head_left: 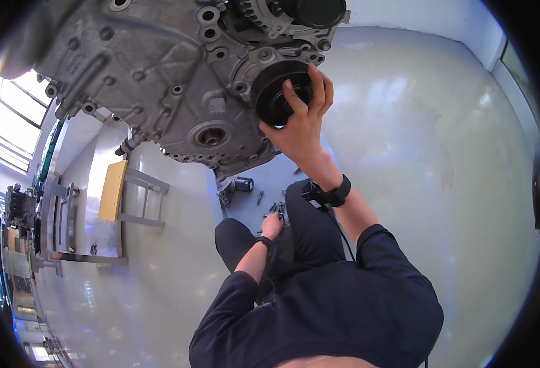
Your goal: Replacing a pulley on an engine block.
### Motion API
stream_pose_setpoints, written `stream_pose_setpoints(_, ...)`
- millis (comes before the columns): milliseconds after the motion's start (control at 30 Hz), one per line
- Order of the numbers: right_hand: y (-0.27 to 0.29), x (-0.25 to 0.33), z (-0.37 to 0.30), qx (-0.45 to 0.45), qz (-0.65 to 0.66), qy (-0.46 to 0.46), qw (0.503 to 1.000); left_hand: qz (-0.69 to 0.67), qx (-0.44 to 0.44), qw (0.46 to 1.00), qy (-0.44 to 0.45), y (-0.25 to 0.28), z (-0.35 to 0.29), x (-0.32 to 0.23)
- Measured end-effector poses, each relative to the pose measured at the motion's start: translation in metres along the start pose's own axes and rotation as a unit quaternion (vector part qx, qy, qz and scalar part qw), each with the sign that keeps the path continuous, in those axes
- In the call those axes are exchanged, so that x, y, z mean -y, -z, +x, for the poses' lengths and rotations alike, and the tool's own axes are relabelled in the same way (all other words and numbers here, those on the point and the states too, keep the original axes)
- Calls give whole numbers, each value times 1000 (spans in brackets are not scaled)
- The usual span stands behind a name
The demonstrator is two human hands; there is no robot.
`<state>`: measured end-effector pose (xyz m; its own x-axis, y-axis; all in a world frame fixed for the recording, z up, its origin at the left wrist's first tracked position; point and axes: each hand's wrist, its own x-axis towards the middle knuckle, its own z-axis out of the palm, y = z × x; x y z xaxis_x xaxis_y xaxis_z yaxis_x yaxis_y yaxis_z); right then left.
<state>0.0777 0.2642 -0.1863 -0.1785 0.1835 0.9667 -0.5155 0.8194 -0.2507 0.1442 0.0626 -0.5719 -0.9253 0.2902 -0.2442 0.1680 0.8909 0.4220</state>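
Note:
My right hand (304,126) is raised to the front of a grey metal engine (153,80). Its fingers and thumb grip the rim and inside of a round black pulley (264,92), which sits against the engine's right side. Low down, between my knees, my left hand (273,227) reaches to a blue-grey surface (270,175). Its fingers are bent together among several small dark bolts (275,209); what they pinch is too small to make out. One more bolt (260,197) lies just left of these. A black cylindrical part on a metal bracket (243,184) rests farther left.
An alternator-like part (264,18) and a round black cover (313,9) sit above the pulley. At the left stand a yellow-topped stool (111,191) and a metal workbench (92,257). Another engine (19,205) is farther off. Pale glossy floor (417,159) spreads to the right.

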Motion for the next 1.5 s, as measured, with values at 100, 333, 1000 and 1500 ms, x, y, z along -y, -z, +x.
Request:
stream_pose_setpoints(100,-1,0,-1,-14,-3,0,1000,-5,1,1000,3,2,-2,-3)
stream_pose_setpoints(333,-4,-2,-1,-17,6,16,1000,-8,-11,1000,3,2,-4,0)
stream_pose_setpoints(1000,-3,-8,2,-14,5,39,999,-31,-11,999,9,7,-5,0)
stream_pose_setpoints(1500,-5,-1,4,-30,-1,22,999,-65,-33,997,-22,18,-7,-10)
